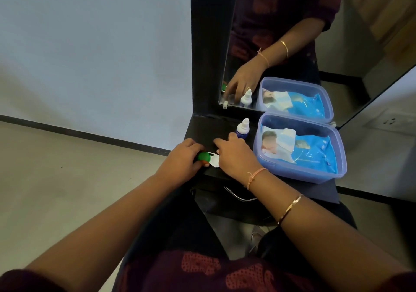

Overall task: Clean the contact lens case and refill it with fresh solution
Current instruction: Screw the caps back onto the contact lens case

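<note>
Contact lens case [213,160] (green-capped) — left fingers [191,147] grip it, right fingers [222,145] rest relaxed on it.

Green cap [203,156], blue tub [299,174]

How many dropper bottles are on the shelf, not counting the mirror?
1. The dropper bottle stands upright just beyond the right hand, left of the blue tub. Others may be hidden from view.

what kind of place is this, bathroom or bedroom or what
Probably a dressing table in a home room: a dark shelf under a wall mirror, with a solution bottle, a lens case and a blue tub. No sink shows.
</note>
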